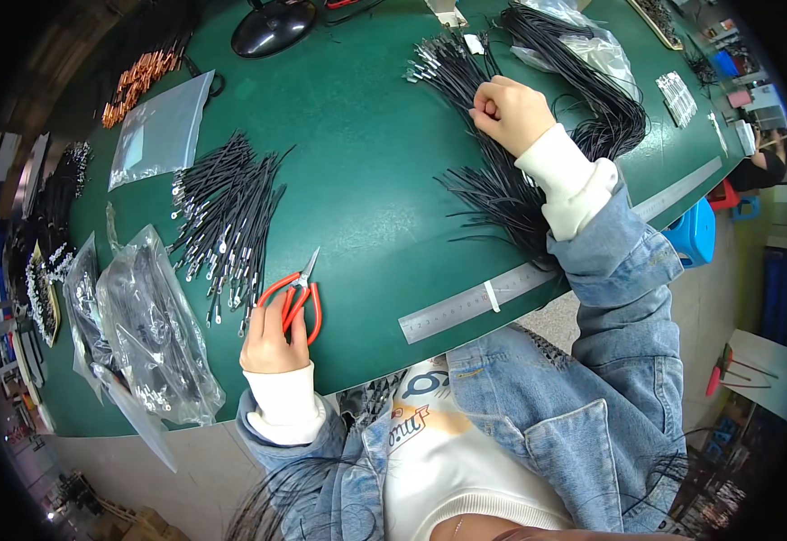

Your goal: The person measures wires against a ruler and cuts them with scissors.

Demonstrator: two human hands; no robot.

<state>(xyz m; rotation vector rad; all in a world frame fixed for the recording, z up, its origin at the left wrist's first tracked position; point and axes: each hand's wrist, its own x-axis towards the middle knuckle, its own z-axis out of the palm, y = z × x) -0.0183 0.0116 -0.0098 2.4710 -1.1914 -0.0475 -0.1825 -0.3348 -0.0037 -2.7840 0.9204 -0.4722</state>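
Observation:
My left hand is at the table's near edge, its fingers closed round a handle of the small pointed snips. The snips have red handles and their tips point away from me. On the right, my right hand is curled with the thumb against the fingers, above a long bundle of black wires. That bundle has metal terminals at its far end and loose strands at the near end. Whatever the right fingers pinch is hidden. Beyond the left hand lies a pile of short black wires with ring terminals.
A steel ruler lies along the near edge. Clear plastic bags of wires are at the left, with a flat bag and copper-ended wires farther back. A looped black wire bundle and white pieces sit far right.

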